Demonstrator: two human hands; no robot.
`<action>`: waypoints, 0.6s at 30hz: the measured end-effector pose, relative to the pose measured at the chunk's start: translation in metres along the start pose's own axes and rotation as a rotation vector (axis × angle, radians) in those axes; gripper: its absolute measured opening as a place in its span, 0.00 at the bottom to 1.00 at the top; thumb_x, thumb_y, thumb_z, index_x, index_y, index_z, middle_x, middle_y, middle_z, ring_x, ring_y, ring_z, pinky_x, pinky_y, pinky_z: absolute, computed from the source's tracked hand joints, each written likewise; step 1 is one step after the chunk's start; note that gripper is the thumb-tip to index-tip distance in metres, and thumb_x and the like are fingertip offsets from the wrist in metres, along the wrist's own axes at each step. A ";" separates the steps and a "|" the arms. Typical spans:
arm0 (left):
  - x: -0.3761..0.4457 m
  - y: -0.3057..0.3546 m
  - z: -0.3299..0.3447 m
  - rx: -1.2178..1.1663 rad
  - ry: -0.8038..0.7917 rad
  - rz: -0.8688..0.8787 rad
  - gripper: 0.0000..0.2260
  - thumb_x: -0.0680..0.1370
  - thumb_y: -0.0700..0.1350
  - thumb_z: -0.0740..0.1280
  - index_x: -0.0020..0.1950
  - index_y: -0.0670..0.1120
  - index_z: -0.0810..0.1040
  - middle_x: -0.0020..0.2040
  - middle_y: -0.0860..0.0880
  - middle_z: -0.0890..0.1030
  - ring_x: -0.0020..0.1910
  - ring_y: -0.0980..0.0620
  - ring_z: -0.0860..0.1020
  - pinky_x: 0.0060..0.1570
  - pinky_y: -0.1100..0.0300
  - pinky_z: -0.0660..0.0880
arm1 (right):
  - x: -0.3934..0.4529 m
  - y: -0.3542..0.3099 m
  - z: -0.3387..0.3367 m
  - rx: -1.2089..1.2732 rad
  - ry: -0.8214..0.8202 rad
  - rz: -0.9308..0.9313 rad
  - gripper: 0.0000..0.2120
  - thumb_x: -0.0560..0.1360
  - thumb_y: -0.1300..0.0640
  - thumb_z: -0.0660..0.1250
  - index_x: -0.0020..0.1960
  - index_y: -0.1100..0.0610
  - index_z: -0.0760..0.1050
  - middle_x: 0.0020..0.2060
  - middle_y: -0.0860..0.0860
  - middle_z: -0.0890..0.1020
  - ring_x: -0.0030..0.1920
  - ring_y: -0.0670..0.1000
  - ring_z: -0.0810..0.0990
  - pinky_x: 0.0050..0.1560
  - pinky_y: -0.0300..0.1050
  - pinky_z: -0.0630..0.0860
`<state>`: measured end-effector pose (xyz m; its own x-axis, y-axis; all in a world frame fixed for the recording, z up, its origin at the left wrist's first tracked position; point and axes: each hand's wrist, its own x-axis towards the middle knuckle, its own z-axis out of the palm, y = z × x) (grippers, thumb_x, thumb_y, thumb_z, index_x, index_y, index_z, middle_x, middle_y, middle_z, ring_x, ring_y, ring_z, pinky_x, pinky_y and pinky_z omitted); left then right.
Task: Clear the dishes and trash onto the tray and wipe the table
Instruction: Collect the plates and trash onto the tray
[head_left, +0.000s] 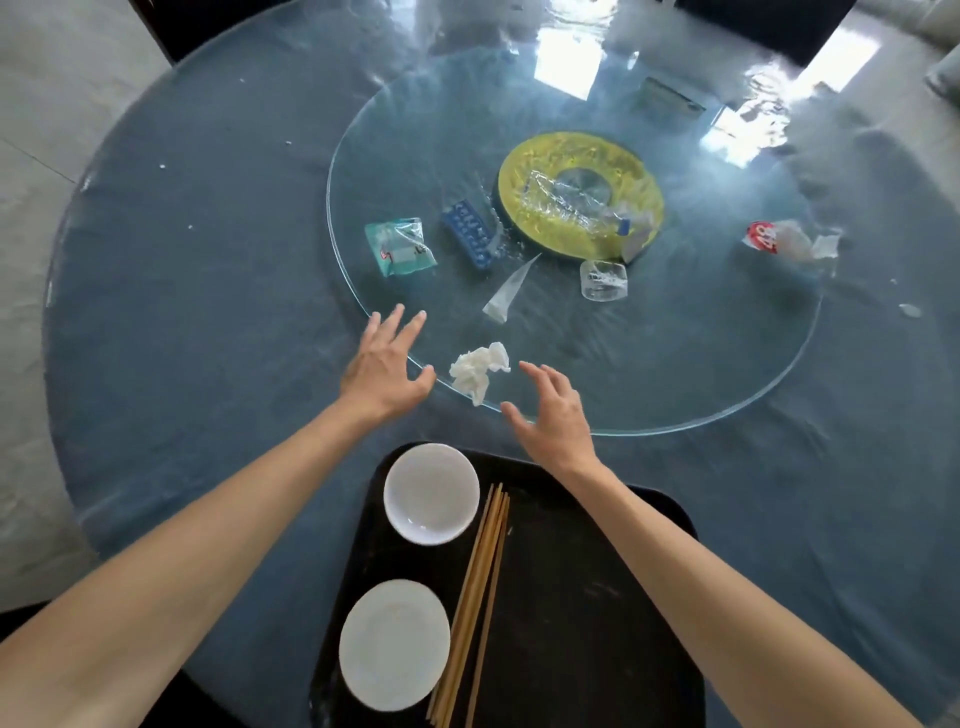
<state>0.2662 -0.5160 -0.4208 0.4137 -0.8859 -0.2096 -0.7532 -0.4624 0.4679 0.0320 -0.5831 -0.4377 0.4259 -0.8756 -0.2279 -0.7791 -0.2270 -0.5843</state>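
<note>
A black tray (582, 597) lies at the near edge and holds a white bowl (431, 492), a white plate (394, 644) and several wooden chopsticks (480, 582). Just beyond it a crumpled white napkin (478, 371) rests on the rim of the glass turntable (727, 364). My left hand (387, 366) hovers open to the napkin's left and my right hand (553, 415) open to its right; neither touches it. Farther on the turntable lie a teal packet (399, 247), a blue box (470, 234), a clear wrapper strip (506, 293), a crushed plastic cup (603, 280) and a crushed bottle (576, 200).
A red-and-white wrapper with tissue (789, 241) lies at the turntable's right side. Small white crumbs (162, 166) dot the blue tablecloth at left, and a scrap (910, 310) lies at right. A yellow ring base (524, 156) sits under the glass centre. Dark chairs stand at the far side.
</note>
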 end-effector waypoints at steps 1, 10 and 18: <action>0.010 -0.002 0.003 0.022 -0.009 -0.004 0.34 0.77 0.54 0.65 0.81 0.58 0.55 0.83 0.53 0.51 0.81 0.48 0.47 0.73 0.46 0.62 | 0.011 -0.005 0.008 -0.027 -0.024 -0.028 0.31 0.79 0.44 0.70 0.79 0.45 0.64 0.79 0.51 0.64 0.76 0.58 0.64 0.70 0.56 0.71; 0.118 -0.030 0.016 0.168 0.089 0.013 0.37 0.77 0.54 0.66 0.82 0.55 0.51 0.83 0.49 0.45 0.81 0.42 0.44 0.78 0.45 0.53 | 0.074 -0.011 0.060 -0.224 -0.100 -0.400 0.24 0.75 0.47 0.74 0.71 0.42 0.77 0.77 0.54 0.69 0.77 0.60 0.64 0.68 0.59 0.71; 0.187 -0.043 0.035 0.169 0.125 0.082 0.35 0.79 0.55 0.65 0.82 0.54 0.53 0.83 0.47 0.47 0.81 0.42 0.44 0.78 0.45 0.53 | 0.120 0.009 0.058 0.032 0.248 -0.275 0.05 0.79 0.59 0.70 0.50 0.62 0.79 0.45 0.56 0.76 0.44 0.58 0.76 0.42 0.47 0.73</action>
<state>0.3583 -0.6634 -0.5101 0.3997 -0.9144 -0.0641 -0.8576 -0.3977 0.3262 0.1025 -0.6653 -0.5154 0.4896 -0.8615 0.1346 -0.6349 -0.4580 -0.6222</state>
